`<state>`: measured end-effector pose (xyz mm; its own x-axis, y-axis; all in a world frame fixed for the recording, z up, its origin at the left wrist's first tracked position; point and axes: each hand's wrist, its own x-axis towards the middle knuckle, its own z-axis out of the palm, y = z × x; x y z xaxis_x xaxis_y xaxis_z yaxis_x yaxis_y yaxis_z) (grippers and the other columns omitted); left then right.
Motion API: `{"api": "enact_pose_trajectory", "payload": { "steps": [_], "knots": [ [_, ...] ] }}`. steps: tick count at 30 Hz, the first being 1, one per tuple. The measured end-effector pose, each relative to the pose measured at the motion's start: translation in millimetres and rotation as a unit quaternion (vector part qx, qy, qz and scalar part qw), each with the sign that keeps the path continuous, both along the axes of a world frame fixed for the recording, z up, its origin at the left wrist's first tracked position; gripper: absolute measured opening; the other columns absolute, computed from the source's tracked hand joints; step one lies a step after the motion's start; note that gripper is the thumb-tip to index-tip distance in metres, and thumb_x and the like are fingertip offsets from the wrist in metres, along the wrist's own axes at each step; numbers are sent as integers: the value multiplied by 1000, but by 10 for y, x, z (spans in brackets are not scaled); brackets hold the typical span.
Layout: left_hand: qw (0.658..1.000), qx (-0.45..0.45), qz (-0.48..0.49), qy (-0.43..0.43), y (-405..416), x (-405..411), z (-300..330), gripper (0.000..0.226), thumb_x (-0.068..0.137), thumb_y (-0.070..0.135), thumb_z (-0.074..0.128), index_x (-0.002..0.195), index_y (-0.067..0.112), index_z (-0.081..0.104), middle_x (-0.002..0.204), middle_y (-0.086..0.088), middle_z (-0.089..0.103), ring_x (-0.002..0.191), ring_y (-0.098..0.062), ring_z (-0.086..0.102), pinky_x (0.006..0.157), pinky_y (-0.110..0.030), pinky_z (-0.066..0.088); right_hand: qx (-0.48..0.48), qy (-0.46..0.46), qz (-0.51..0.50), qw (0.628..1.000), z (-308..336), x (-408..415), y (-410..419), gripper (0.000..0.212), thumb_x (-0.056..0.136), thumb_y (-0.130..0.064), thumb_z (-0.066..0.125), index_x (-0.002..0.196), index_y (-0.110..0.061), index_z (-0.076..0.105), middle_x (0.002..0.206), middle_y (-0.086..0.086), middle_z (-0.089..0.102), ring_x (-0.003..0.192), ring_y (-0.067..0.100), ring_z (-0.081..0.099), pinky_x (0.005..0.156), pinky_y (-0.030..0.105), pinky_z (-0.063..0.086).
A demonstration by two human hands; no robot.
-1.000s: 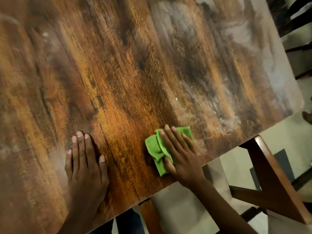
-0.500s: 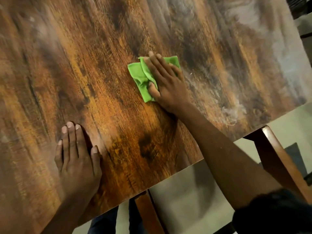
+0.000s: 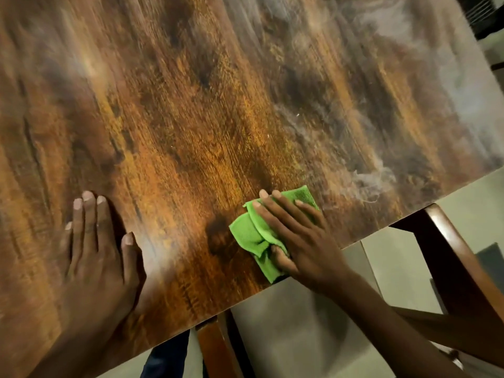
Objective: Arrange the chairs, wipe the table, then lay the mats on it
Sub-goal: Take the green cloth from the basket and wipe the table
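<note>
partly under the right hand (image 3: 302,241), green cloth (image 3: 253,238) lies bunched on the table (image 3: 191,118).

Pale floor (image 3: 286,331) below table edge. Dark blue trouser leg (image 3: 166,356) at bottom. Dark slatted thing (image 3: 482,15) in top right corner, blurry.
</note>
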<state>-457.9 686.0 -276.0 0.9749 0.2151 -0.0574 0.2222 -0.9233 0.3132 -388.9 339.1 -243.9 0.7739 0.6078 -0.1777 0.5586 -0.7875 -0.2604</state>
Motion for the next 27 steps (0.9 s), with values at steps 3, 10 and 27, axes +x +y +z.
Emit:
{"api": "enact_pose_trajectory", "payload": {
  "steps": [3,10,27],
  "knots": [
    [999,30,-22,24,71,-39,-101,71,108,35,22,170,5,1,179,-12,-5,167,-27,-2,134,-55,11,26,-29,3,999,-66,500,127,70,106,-43,37,170,-22,17,179,-3,8,165,13,4,132,43,14],
    [1000,16,-14,2,94,-16,-111,73,108,37,24,169,4,6,179,-14,0,166,-32,2,135,-51,6,51,-64,-122,989,-154,1973,525,63,111,-51,37,167,-21,32,177,2,20,165,20,10,130,40,11],
    [993,-47,-104,-16,-1495,744,34,68,112,38,23,170,8,4,179,-9,0,167,-19,-4,136,-45,8,-1,-13,-47,999,-28,104,-469,68,105,-44,36,169,-29,22,179,-6,10,165,13,9,131,49,18]
  ]
}}
